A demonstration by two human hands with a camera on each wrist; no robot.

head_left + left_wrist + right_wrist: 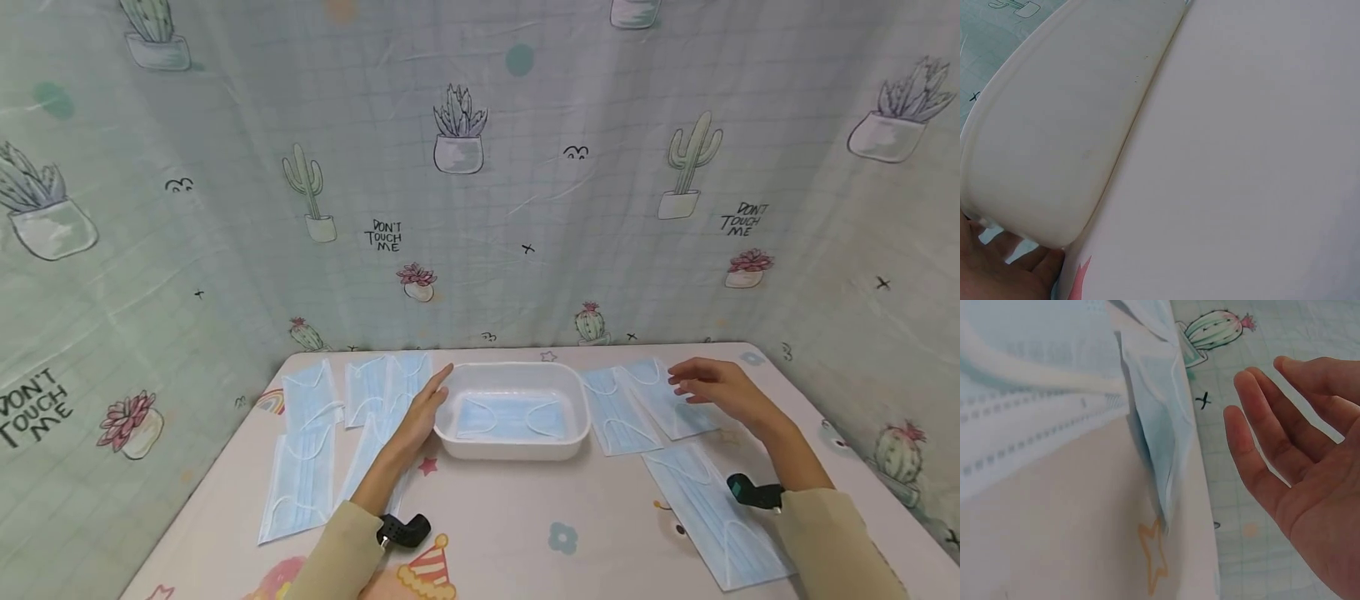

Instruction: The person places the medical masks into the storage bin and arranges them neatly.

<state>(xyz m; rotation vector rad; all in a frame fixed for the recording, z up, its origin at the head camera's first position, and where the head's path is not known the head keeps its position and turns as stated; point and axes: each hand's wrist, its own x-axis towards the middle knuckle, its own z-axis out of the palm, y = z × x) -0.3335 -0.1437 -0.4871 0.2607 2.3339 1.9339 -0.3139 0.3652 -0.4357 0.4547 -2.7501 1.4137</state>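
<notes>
A white plastic container [513,450] sits at the table's middle with a blue face mask [512,417] lying flat inside. My left hand [424,414] rests along the container's left end; in the left wrist view its fingers [1044,265] touch the container's outer wall. Over on the right, my right hand [723,390] hovers above a face mask [667,404], its fingers loosely bent and holding nothing. In the right wrist view those fingers [1275,434] stand apart from the mask [1159,419].
More blue masks lie on the left, including one mask [300,479] near the edge. To the right are a mask [618,412] beside the container and another mask [716,512] nearer the front. A patterned curtain [517,192] hangs behind the table [510,525].
</notes>
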